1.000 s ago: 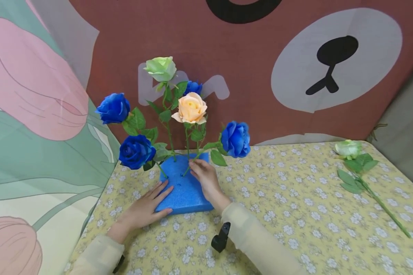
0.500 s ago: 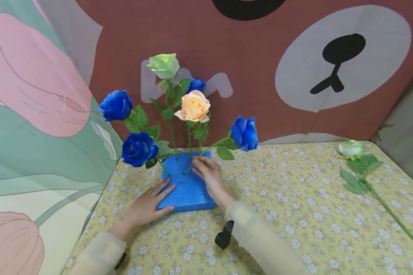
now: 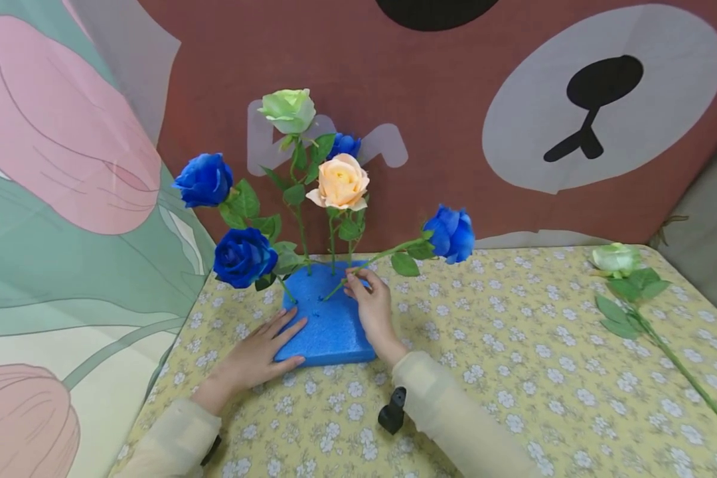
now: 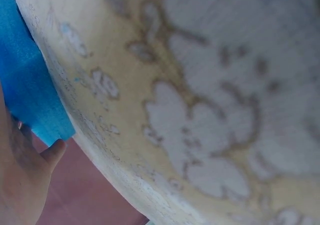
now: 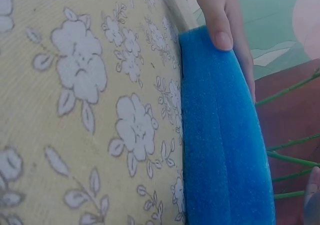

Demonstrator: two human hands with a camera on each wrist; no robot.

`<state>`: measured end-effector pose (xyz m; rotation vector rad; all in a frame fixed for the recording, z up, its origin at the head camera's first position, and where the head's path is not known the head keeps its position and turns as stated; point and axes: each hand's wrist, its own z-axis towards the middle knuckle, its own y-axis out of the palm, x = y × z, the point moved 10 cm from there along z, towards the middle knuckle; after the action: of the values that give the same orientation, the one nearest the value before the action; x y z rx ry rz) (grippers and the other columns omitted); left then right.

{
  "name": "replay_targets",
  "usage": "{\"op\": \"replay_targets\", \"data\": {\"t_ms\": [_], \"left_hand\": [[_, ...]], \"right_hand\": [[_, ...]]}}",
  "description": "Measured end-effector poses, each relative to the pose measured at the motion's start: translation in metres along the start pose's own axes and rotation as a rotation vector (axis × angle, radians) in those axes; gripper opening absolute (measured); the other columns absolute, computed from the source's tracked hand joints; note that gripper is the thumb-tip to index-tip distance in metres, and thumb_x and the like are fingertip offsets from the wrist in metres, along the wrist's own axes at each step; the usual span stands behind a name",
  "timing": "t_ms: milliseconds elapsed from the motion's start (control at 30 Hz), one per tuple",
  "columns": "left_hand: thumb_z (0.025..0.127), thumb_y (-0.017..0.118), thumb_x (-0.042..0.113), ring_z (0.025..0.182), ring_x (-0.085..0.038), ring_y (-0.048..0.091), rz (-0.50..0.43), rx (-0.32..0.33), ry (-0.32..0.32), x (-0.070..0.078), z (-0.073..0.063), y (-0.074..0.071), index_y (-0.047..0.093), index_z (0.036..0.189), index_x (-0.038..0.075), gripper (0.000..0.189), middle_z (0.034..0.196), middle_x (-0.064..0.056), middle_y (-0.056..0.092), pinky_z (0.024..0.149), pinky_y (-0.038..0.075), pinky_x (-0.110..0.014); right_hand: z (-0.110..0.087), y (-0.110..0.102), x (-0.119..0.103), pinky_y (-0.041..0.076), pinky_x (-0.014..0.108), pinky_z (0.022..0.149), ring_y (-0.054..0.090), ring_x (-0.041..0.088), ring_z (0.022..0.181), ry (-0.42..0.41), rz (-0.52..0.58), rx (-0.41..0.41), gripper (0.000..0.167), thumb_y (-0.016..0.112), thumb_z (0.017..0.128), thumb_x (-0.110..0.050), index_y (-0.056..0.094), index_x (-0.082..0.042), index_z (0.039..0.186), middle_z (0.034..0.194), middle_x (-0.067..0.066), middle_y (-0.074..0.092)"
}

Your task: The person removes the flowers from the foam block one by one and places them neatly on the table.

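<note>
A blue foam block (image 3: 334,335) lies on the table with several artificial roses standing in its top. My left hand (image 3: 253,358) rests on the block's left side, fingers spread; in the left wrist view its thumb lies at the block's edge. My right hand (image 3: 375,312) pinches the lower stem of a blue rose (image 3: 451,234) between thumb and fingers. That rose leans far to the right, its stem end at the block's top. Two blue roses (image 3: 245,257) stand at the left, a peach rose (image 3: 342,182) in the middle, a pale green rose (image 3: 288,111) behind.
Another blue rose (image 3: 344,145) is partly hidden behind the peach one. A loose pale green rose (image 3: 618,259) lies on the flowered tablecloth (image 3: 484,372) at the right. A brown bear-print cloth (image 3: 436,99) hangs behind the table.
The blue rose in my right hand has tipped further to the right, its stem now lower. The right hand has shifted slightly right; the left stays on the block.
</note>
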<state>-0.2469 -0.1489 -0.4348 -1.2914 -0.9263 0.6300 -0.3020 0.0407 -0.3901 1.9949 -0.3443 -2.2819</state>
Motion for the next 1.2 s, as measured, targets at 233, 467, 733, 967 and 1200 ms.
{"op": "replay_targets", "data": {"t_ms": [233, 467, 733, 967, 1200], "left_hand": [[0.092, 0.053, 0.055, 0.146, -0.034, 0.025, 0.001, -0.006, -0.004, 0.001, 0.001, 0.0, 0.029, 0.152, 0.024, 0.072, 0.16, -0.007, 0.022, 0.111, 0.035, -0.054], [0.092, 0.053, 0.055, 0.146, -0.035, 0.026, -0.002, -0.008, 0.012, 0.005, 0.004, -0.001, 0.029, 0.152, 0.024, 0.072, 0.16, -0.009, 0.023, 0.112, 0.034, -0.054], [0.092, 0.056, 0.052, 0.146, -0.036, 0.025, -0.023, 0.006, 0.009, 0.002, -0.001, -0.002, 0.03, 0.152, 0.023, 0.071, 0.16, -0.009, 0.023, 0.111, 0.034, -0.055], [0.092, 0.054, 0.053, 0.147, -0.036, 0.022, -0.042, -0.009, 0.001, 0.001, -0.002, -0.002, 0.028, 0.152, 0.024, 0.072, 0.161, -0.009, 0.02, 0.113, 0.032, -0.055], [0.092, 0.054, 0.052, 0.146, -0.036, 0.023, -0.04, -0.01, 0.0, 0.002, -0.001, -0.001, 0.028, 0.152, 0.023, 0.071, 0.16, -0.009, 0.021, 0.112, 0.033, -0.056]], "right_hand": [[0.0, -0.004, 0.003, 0.057, 0.031, 0.087, 0.064, 0.009, 0.088, 0.004, 0.055, 0.034, 0.022, 0.054, 0.097, -0.008, 0.061, 0.009, 0.108, 0.115, 0.024, 0.06], [0.002, -0.01, -0.005, 0.057, 0.027, 0.083, 0.064, 0.005, 0.086, -0.025, 0.06, 0.039, 0.021, 0.054, 0.097, -0.009, 0.062, 0.008, 0.108, 0.109, 0.015, 0.065], [0.017, -0.034, -0.045, 0.057, 0.025, 0.085, 0.066, 0.008, 0.09, -0.099, 0.068, 0.011, 0.027, 0.051, 0.099, -0.013, 0.059, 0.005, 0.117, 0.098, -0.008, 0.068], [0.023, -0.062, -0.047, 0.055, 0.021, 0.087, 0.065, 0.006, 0.09, -0.033, 0.102, 0.001, 0.029, 0.049, 0.1, -0.014, 0.055, 0.0, 0.125, 0.097, -0.011, 0.066], [0.026, -0.094, -0.042, 0.055, 0.018, 0.084, 0.066, 0.003, 0.089, 0.037, 0.034, -0.063, 0.028, 0.046, 0.101, -0.012, 0.052, -0.002, 0.127, 0.091, -0.013, 0.065]]}}
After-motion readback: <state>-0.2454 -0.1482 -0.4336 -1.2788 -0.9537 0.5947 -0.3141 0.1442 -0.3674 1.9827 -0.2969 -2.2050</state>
